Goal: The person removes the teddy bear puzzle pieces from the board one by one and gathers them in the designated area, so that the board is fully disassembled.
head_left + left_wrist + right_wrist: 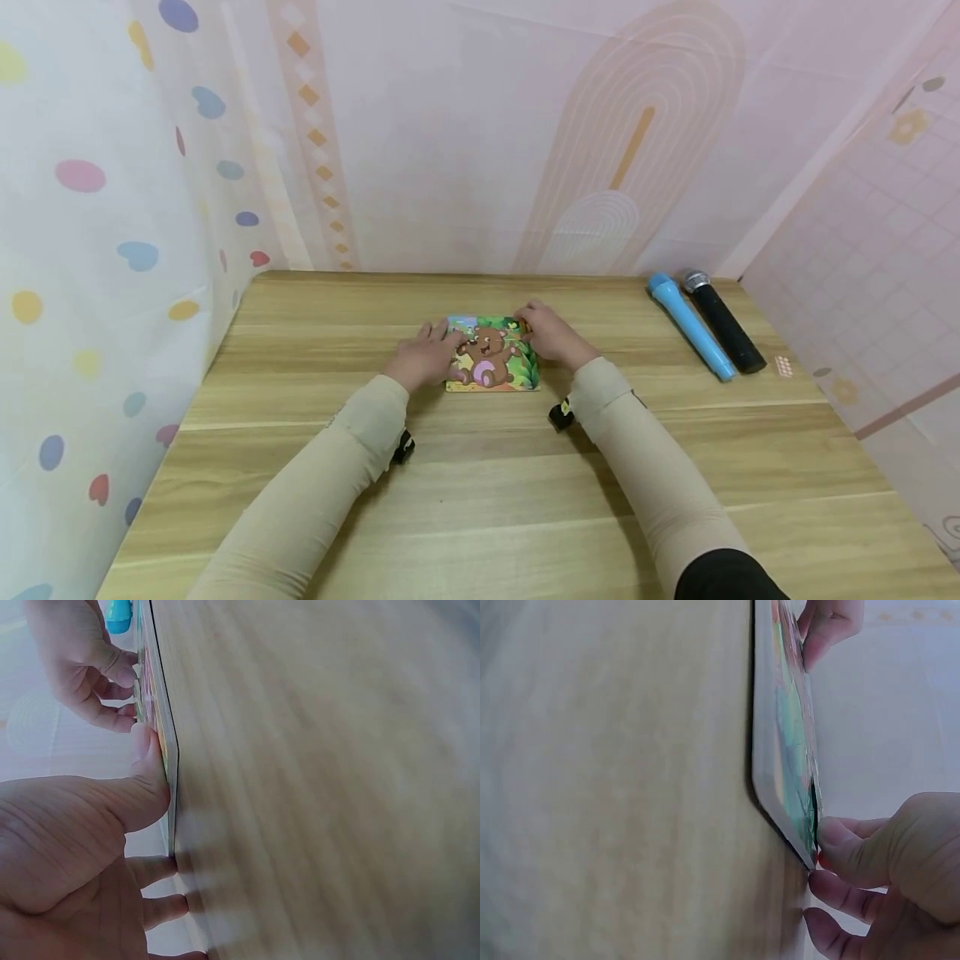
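A bear picture board [491,354] is laid flat near the middle of a wood-grain worktop [480,483], bear side up, and is touched from both sides. At its left edge, the thumb of the left hand [425,358] is rested on the printed face, while the other fingers are spread beside the edge, some tips set on the wood. At the upper right corner, the edge is pinched by the right hand [553,335] between thumb and curled fingers. Fine seams are shown across the face, and a dark gap is seen near the right thumb; whether a loose piece is being raised there cannot be told for certain from so shallow an angle. Toward the far right corner, a blue microphone [692,327] and a black microphone [725,323] are laid side by side, well apart from the hands.

The chief risk is judged to be posed by a hard tug at the pinched corner: if too little weight is borne by the left thumb, the whole board could be tipped or slid. If the corner is pried at a slant, neighbouring parts could be popped loose or the thin edge bent.
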{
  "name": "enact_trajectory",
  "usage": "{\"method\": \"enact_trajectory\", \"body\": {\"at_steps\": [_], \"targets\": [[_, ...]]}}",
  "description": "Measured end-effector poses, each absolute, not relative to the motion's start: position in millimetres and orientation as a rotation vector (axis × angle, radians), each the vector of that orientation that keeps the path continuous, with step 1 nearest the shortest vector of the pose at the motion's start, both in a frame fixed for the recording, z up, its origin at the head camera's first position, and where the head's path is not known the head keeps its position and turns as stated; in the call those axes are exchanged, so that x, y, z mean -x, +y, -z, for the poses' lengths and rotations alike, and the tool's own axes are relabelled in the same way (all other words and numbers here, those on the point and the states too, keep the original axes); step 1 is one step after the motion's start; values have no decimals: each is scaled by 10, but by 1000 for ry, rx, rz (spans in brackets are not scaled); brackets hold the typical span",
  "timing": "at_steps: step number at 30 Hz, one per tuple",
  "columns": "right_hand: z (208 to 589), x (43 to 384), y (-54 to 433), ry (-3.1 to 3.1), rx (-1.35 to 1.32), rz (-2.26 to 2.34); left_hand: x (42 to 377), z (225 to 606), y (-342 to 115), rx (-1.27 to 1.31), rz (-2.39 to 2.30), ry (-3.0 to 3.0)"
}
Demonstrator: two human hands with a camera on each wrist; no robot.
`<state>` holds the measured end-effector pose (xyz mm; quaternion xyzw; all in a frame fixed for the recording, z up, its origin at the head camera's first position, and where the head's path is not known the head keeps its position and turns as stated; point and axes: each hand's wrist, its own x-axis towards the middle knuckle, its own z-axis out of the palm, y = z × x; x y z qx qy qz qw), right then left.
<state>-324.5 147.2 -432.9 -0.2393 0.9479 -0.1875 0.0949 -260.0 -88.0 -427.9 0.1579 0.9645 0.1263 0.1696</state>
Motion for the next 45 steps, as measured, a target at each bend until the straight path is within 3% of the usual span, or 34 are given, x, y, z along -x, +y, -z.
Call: {"method": "enact_trajectory", "body": {"at_steps": [45], "targets": [[4333, 3264, 1510, 2791, 633, 693, 2604, 4271, -883, -404, -464, 2764]]}}
